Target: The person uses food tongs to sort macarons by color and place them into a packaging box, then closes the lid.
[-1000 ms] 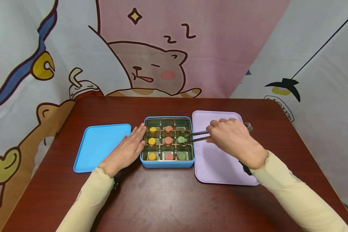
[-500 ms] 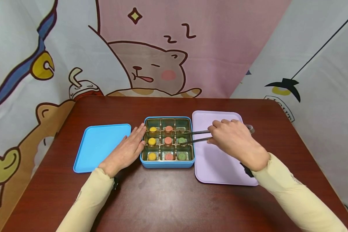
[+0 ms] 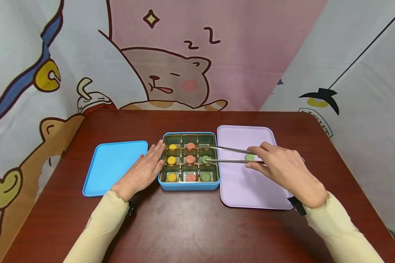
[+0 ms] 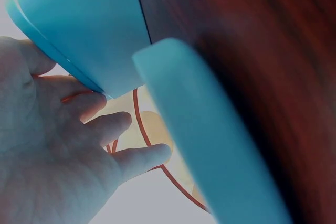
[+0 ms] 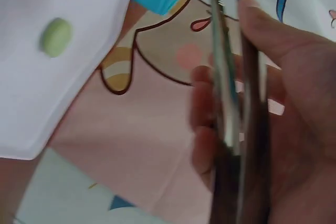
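A blue box (image 3: 189, 186) with a gold divided insert stands mid-table. Its left column holds yellow macarons (image 3: 172, 160), its middle column pink macarons (image 3: 190, 159). In the right column, green macarons (image 3: 205, 177) sit in the middle and front compartments. My left hand (image 3: 139, 171) rests straight-fingered against the box's left side; the left wrist view shows its fingertips at the blue wall. My right hand (image 3: 288, 171) holds metal tongs (image 3: 232, 160), their arms spread, tips over the right column. Below the tongs, another green macaron (image 3: 249, 157) lies on the lilac tray (image 3: 256, 193).
Left of the box, a flat blue lid (image 3: 113, 170) lies on the dark wooden table (image 3: 187, 226). The lilac tray is close along the box's right side. Behind the table hangs a cartoon-printed curtain (image 3: 243, 54).
My right hand has shifted right and slightly toward me along the tongs, whose arms now spread wider. The green macaron on the tray has come into view. My left hand stays put.
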Available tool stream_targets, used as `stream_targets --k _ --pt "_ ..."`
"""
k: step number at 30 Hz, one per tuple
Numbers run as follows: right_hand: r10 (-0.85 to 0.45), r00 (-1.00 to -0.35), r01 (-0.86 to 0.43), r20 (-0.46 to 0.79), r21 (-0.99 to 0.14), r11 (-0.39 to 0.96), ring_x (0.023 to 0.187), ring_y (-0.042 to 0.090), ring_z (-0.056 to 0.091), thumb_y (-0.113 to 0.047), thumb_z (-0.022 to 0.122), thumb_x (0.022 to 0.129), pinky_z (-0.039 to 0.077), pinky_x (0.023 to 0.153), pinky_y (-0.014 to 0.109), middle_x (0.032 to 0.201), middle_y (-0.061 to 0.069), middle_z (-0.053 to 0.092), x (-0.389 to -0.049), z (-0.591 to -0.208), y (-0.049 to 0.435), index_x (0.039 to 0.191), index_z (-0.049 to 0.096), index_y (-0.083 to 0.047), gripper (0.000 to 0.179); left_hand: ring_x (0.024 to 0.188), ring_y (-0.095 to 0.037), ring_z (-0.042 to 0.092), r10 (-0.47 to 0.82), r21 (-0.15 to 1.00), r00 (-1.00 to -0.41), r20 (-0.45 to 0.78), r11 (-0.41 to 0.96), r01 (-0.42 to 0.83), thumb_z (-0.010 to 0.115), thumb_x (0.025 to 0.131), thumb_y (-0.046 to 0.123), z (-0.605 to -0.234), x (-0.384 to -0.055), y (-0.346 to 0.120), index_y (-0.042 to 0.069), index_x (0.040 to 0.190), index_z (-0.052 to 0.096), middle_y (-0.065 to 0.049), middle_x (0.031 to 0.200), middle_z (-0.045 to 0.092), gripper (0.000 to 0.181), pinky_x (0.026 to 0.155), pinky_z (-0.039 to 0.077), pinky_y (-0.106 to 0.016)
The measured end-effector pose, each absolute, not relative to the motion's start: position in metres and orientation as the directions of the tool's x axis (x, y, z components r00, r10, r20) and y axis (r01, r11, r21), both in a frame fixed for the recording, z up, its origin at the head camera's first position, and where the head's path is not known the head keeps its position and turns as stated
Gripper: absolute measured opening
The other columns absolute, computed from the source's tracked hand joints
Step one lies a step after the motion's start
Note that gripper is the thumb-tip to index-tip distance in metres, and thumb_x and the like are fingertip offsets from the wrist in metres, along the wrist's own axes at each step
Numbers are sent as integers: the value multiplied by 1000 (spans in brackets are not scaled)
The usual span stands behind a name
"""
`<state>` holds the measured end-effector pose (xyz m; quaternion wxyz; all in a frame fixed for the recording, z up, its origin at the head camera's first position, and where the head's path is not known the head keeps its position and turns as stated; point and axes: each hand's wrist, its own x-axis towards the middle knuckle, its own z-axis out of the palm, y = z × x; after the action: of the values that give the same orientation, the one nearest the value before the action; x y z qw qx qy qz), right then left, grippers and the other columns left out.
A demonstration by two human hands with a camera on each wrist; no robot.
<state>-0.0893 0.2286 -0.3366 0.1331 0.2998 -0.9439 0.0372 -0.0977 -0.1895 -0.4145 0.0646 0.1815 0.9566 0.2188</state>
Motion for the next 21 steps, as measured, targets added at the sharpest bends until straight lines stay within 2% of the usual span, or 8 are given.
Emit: stream_targets --k 2,5,9,15,21 --pt "-531 -802 -557 275 -24 830 63 13 60 -55 73 92 42 45 30 87 0 66 -87 -341 236 121 73 -14 50 157 -37 15 375 441 -926 -46 839 318 38 114 33 -415 -98 -190 8 167 18 -7 173 9 62 119 21 -68" --pt "-495 -820 -535 288 -74 842 69 13 61 -49 77 92 46 49 33 92 2 68 -84 -347 247 124 70 -10 51 158 -36 15 375 440 -926 -46 840 319 38 113 33 -415 -98 -190 8 167 17 -7 173 9 62 119 21 -68" --pt "-448 -837 -508 315 -144 849 68 10 56 -31 85 84 46 53 33 87 -1 65 -82 -356 260 117 68 -8 44 158 -36 14 373 442 -926 -48 840 315 38 114 33 -415 -98 -190 9 167 17 -7 173 9 62 119 21 -68" --pt "-394 -850 -478 350 -199 855 66 10 50 -25 88 78 42 53 30 78 -4 58 -84 -371 282 110 66 -8 42 157 -37 15 373 445 -927 -47 838 315 38 114 32 -414 -98 -190 9 167 17 -7 173 9 62 119 20 -68" --pt "-379 -856 -468 350 -218 856 72 15 58 -18 93 75 50 57 35 92 2 64 -87 -382 303 115 67 -7 49 157 -37 14 375 444 -926 -49 838 316 38 114 33 -414 -98 -190 9 167 16 -7 174 8 62 119 20 -68"
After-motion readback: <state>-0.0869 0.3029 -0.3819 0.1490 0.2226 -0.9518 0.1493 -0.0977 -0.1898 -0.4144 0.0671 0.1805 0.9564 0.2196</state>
